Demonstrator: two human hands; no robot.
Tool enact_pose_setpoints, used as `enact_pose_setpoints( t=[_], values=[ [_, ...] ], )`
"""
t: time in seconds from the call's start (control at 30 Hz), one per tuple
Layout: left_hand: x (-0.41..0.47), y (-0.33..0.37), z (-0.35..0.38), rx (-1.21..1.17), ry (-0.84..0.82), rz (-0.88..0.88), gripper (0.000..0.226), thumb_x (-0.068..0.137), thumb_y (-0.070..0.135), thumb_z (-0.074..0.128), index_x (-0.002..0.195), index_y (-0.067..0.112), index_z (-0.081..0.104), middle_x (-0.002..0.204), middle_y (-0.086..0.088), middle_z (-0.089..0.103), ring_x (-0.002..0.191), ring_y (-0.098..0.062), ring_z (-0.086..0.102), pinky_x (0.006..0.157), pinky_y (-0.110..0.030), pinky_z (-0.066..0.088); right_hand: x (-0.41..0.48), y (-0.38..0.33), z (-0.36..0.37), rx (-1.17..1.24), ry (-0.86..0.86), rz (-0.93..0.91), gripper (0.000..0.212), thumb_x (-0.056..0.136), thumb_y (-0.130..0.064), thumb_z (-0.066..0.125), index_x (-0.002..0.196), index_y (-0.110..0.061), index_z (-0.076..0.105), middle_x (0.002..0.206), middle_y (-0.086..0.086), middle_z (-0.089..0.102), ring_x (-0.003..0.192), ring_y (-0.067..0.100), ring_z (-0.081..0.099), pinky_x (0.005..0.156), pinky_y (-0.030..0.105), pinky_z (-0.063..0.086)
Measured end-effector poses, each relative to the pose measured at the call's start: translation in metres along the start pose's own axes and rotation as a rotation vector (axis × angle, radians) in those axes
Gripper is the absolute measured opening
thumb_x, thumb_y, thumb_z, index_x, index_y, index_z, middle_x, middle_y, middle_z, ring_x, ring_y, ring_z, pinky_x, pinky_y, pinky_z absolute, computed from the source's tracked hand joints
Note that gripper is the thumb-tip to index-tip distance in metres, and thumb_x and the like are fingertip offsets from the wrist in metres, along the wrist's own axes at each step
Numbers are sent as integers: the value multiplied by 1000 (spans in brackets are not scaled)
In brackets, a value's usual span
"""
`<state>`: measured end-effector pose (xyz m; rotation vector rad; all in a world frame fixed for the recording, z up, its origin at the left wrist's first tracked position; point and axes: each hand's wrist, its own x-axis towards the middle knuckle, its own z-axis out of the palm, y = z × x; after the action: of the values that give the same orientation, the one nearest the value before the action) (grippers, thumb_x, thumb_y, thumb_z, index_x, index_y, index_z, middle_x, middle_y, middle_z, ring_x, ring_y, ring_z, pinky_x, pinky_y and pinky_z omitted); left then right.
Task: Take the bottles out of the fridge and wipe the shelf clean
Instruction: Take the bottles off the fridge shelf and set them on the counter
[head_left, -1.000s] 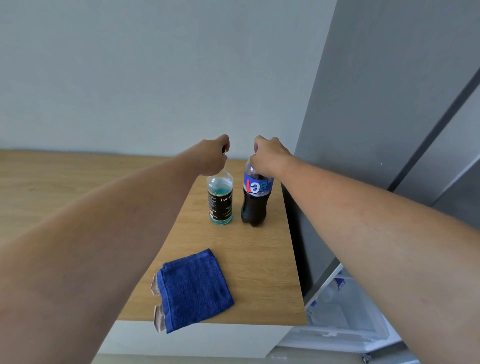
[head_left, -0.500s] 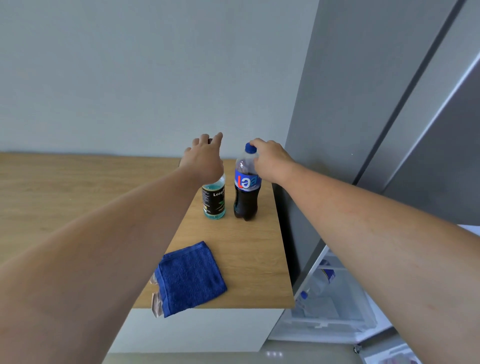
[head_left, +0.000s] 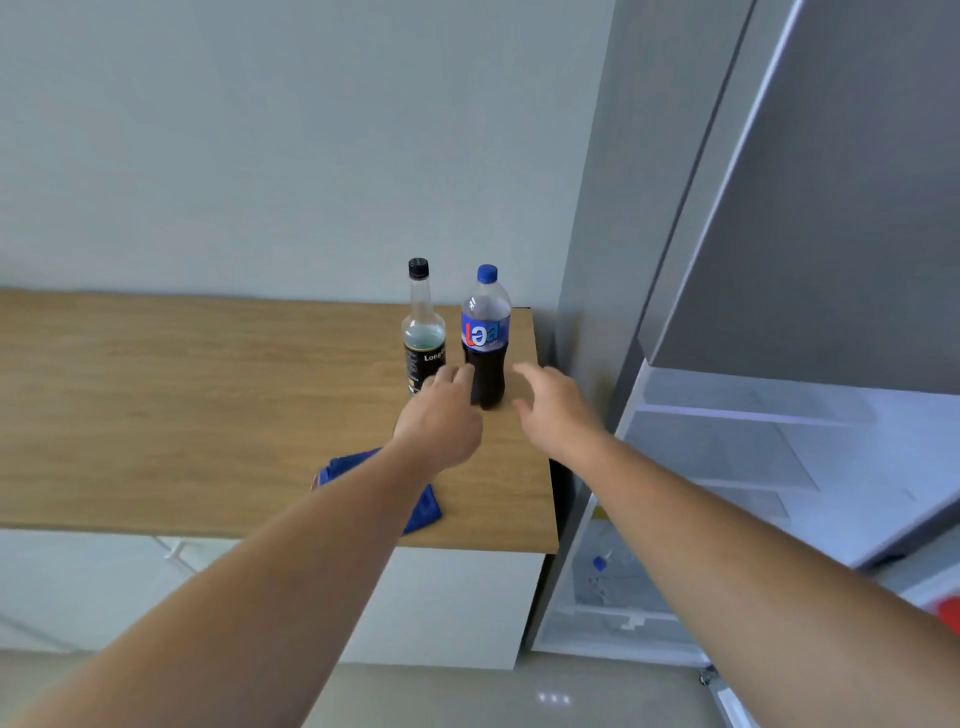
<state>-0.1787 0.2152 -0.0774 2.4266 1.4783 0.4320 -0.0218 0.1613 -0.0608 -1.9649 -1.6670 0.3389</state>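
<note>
Blue cloth (head_left: 425, 512), just behind the empty, loose-fingered left hand (head_left: 441, 421), looks light and limp: pinch a free corner. The right hand (head_left: 553, 410) is likewise slack and empty.

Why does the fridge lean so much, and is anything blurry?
Head view: the wide-angle lens makes the fridge door lean and stretches the forearms; the left hand and right hand look slightly blurred; the cola bottle shows sharper; small glare spots dot the floor.
</note>
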Motion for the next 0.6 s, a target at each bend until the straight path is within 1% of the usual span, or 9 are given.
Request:
enact_pose_setpoints(
  t=[0.13, 0.27, 0.37, 0.43, 0.53, 0.6],
  values=[
    [-45, 35, 32, 9, -93, -2, 70, 93, 25, 58, 153, 15, 23, 154, -8, 33, 137, -29, 37, 106, -42, 42, -58, 45, 5, 10, -36, 43, 48, 95, -22, 56, 142, -24, 45, 132, 4, 55, 118, 24, 56, 96, 37, 48],
    [-85, 83, 70, 2, -159, 30, 68, 94, 25, 57, 153, 18, 24, 154, -4, 33, 137, -27, 37, 104, -40, 44, -113, 103, -5, 32, -45, 141, 46, 92, -20, 58, 138, -21, 50, 126, 9, 59, 110, 29, 61, 92, 40, 51],
    [-110, 120, 95, -17, -187, 79, 65, 94, 25, 57, 151, 18, 26, 153, -3, 35, 136, -25, 38, 103, -39, 43, -151, 146, -21, 4, -16, 162, 42, 90, -17, 59, 132, -18, 55, 120, 10, 62, 106, 30, 62, 87, 38, 52],
    [-125, 141, 109, -20, -197, 100, 63, 94, 22, 56, 150, 18, 28, 152, -3, 37, 134, -25, 40, 100, -38, 43, -174, 174, -36, -37, 5, 188, 42, 89, -19, 59, 131, -21, 55, 121, 8, 61, 103, 29, 62, 84, 35, 51],
    [-144, 167, 126, -5, -224, 96, 64, 93, 20, 54, 152, 16, 27, 153, -2, 36, 134, -26, 39, 102, -39, 43, -209, 214, -63, -110, -4, 237, 48, 91, -21, 61, 137, -17, 51, 129, 11, 56, 115, 30, 56, 94, 36, 46],
    [-154, 187, 134, -7, -249, 114, 64, 93, 18, 53, 152, 15, 27, 154, -3, 35, 136, -26, 37, 106, -40, 40, -231, 237, -82, -158, -25, 280, 52, 91, -24, 61, 140, -16, 46, 131, 12, 54, 118, 32, 55, 96, 38, 46]
  ],
)
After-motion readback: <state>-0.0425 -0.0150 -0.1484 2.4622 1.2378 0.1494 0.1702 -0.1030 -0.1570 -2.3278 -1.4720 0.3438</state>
